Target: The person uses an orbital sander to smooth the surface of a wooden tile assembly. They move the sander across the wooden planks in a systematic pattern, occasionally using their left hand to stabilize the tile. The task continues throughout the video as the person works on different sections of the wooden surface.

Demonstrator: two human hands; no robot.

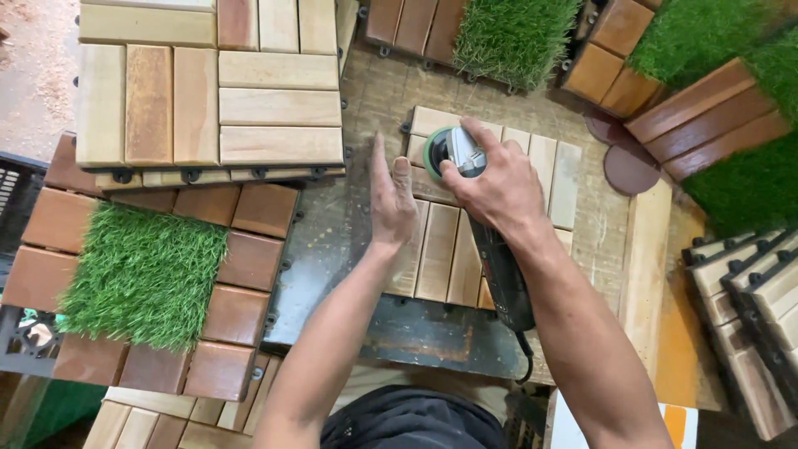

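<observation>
Right hand [490, 187]: centre of the frame, fingers wrapped tight around the head of a black angle grinder [490, 241] with a green disc guard
Grinder position: head on the upper left part of a pale slatted wooden tile [440, 249], body and cord running down toward the bottom of the frame
Left hand [391, 199]: flat and edge-on, fingers together and straight, pressed against the tile's left edge
Tile: lying on the worn desk [332, 249], centre of the frame
Left of frame: a brown tile with a green grass patch [145, 274]
Upper left: stacked pale tiles [208, 83]
</observation>
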